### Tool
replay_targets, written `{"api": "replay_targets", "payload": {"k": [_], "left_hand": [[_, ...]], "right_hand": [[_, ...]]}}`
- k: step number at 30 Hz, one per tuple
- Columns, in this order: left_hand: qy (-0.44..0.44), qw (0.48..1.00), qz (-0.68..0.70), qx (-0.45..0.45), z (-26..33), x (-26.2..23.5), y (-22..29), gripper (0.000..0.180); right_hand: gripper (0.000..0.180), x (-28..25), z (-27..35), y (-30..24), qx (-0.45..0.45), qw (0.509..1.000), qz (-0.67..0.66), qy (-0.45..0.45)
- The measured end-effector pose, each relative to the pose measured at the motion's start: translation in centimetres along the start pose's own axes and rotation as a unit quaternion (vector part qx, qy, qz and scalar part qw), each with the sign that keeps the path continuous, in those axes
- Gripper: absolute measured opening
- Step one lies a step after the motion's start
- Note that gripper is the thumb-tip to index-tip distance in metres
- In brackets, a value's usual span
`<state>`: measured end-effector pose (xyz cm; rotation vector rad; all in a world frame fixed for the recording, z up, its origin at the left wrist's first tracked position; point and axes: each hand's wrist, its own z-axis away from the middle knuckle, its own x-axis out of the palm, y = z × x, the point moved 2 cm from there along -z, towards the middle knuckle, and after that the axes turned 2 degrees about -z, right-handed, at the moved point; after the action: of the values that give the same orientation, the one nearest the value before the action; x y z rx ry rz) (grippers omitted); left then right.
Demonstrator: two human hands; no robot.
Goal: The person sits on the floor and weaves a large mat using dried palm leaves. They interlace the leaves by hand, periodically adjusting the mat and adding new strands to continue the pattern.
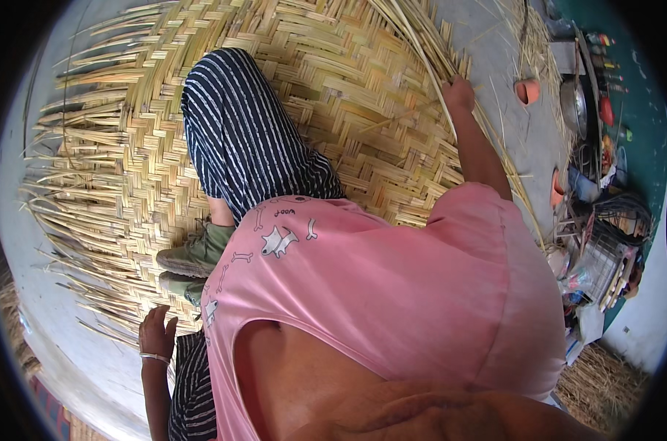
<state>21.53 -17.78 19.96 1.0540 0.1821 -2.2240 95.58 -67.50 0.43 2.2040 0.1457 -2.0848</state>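
A large woven mat (377,88) of flat yellow-green split reeds spreads under me, its loose strip ends (76,158) fanning out along the left edge. At the upper right, my right hand (460,95) is closed around long reed strips (425,55) that run along the mat's right edge. Its fingertips are partly hidden, so how many strips it grips is unclear. Down at the lower left, my left hand (157,332) is lifted beside my knee near the mat's frayed edge, fingers apart and holding nothing. It wears a pale bangle at the wrist.
My striped-trousered leg (249,136) and green shoes (190,256) rest on the mat. To the right lie two terracotta pots (527,91), loose straw, a metal pan (573,106), and a wire rack (604,261) among household clutter along a green wall.
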Motion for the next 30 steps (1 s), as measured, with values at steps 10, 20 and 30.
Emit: {"api": "replay_targets", "payload": {"k": [10, 20, 30], "left_hand": [[0.006, 1.0, -0.006, 0.003, 0.3, -0.6, 0.6, 0.035], [0.014, 1.0, -0.001, 0.012, 0.3, -0.5, 0.4, 0.033], [0.02, 1.0, 0.002, 0.002, 0.6, 0.0, 0.1, 0.033]], "right_hand": [[0.031, -0.6, 0.1, -0.2, 0.021, 0.992, -0.12, 0.035], [0.037, -2.5, 0.2, -2.3, 0.024, 0.93, -0.347, -0.12], [0.025, -2.3, 1.6, -8.1, 0.106, 0.754, -0.585, -0.28]]}}
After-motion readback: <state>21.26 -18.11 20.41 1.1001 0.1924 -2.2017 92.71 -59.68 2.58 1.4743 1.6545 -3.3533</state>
